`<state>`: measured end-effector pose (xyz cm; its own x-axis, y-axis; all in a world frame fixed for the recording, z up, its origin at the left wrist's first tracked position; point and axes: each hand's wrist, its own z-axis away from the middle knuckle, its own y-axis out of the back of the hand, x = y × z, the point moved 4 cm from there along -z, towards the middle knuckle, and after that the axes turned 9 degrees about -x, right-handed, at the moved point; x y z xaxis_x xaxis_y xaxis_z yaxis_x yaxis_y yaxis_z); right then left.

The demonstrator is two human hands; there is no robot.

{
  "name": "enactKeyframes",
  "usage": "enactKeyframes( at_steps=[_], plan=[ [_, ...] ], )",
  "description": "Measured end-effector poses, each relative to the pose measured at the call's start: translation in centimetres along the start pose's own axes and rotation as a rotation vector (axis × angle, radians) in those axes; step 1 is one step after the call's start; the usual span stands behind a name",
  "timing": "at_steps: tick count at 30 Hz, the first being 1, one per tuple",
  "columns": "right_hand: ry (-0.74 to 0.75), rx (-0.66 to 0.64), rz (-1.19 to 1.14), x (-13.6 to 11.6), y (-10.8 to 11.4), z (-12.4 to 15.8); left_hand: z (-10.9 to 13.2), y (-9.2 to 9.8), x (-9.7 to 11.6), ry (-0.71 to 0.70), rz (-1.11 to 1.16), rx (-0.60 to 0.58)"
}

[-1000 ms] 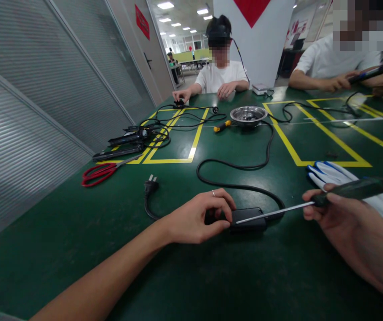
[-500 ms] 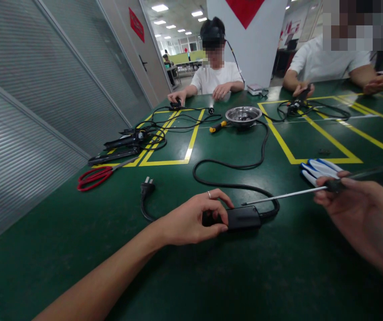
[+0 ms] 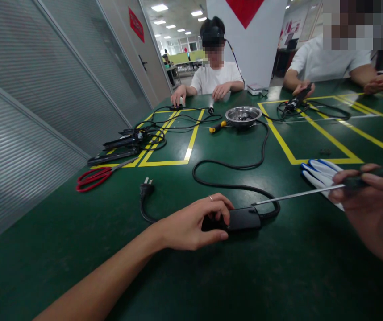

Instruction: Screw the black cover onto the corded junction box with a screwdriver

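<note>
A flat black power adapter [image 3: 245, 219] lies on the green table, with a thick black cord [image 3: 231, 166] leaving its right end. My left hand [image 3: 201, 220] grips the adapter's left part between thumb and fingers, which hide that end. In my right hand [image 3: 372, 209] is a screwdriver [image 3: 298, 195] with a dark handle and a long metal shaft. Its tip points left, just above the adapter's upper right corner; whether it touches I cannot tell. Left of my left hand stands a two-pin plug [image 3: 147, 188] on a short cord running toward the hand.
Red-handled scissors [image 3: 94, 178] lie at left near black cabled parts [image 3: 124, 145]. Farther back are a metal bowl [image 3: 243, 116] with small pieces and a yellow-black tool [image 3: 217, 127]. White-blue gloves [image 3: 322, 174] lie beside my right hand. Two people sit across the table [image 3: 77, 249].
My right hand and the screwdriver have shifted a little to the right, the tip nearer the adapter's right corner. My left hand stays on the adapter. The person opposite at right tilts a black part upward.
</note>
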<state>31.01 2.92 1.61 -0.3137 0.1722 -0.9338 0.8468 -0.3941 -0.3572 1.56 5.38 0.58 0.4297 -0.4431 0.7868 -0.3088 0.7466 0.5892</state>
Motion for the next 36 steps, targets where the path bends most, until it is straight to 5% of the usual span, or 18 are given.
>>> enactKeyframes(
  at_steps=[7, 36],
  plan=[
    [-0.117, 0.058, -0.004, 0.64, 0.03, -0.07, -0.26, -0.03, -0.04, -0.001, -0.002, 0.052],
    [-0.137, 0.078, -0.043, 0.78, 0.11, 0.08, -0.08, 0.52, -0.50, -0.041, 0.081, -0.005]
  ],
)
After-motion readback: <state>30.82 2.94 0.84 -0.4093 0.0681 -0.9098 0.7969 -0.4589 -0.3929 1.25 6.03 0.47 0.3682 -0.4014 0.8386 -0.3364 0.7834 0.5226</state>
